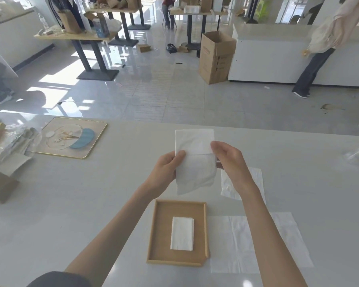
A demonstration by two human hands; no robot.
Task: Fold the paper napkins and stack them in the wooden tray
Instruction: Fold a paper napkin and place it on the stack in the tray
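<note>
Held up above the white table, beyond the far rim of the shallow square wooden tray: a white paper napkin, partly folded, upper part flat and upright, lower part hanging soft and a little curved. Pinched at its left edge by the left hand, thumb lying on the front of the paper. Gripped at its right edge by the right hand, fingers closed around the edge at the fold line. Both hands raised clear of the table.

Inside the tray, near its middle: one small folded white napkin, rectangular, lying flat. Just beside the tray's right rim: a large unfolded white napkin, spread flat on the table. Beyond the tray to the right, partly hidden behind the right forearm: another open white napkin, a little wrinkled.

Well apart from the tray, far to the left: a rounded rectangular board with gold rim, carrying a blue half-round shape and a thin ring. Still further left, at the table edge: clear plastic wrapping and a brown cardboard box.
</note>
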